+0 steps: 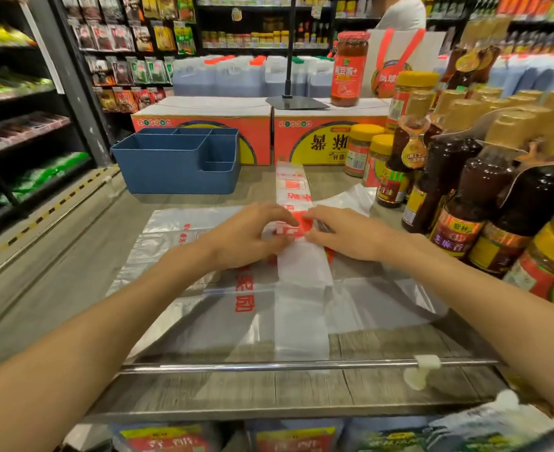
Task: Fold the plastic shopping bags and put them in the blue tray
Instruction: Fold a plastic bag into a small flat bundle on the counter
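Plastic shopping bags (236, 288) lie spread flat on a wooden shop counter (301, 393), one of them already narrowed into a long strip (297, 203) running toward the stacked cartons (204, 125). The left hand (246, 236) and right hand (344, 233) meet at the strip's red print, fingertips pinching the film, apparently to turn over the next fold. Beyond, the blue tray (178, 171) stands apart with nothing visible inside it.
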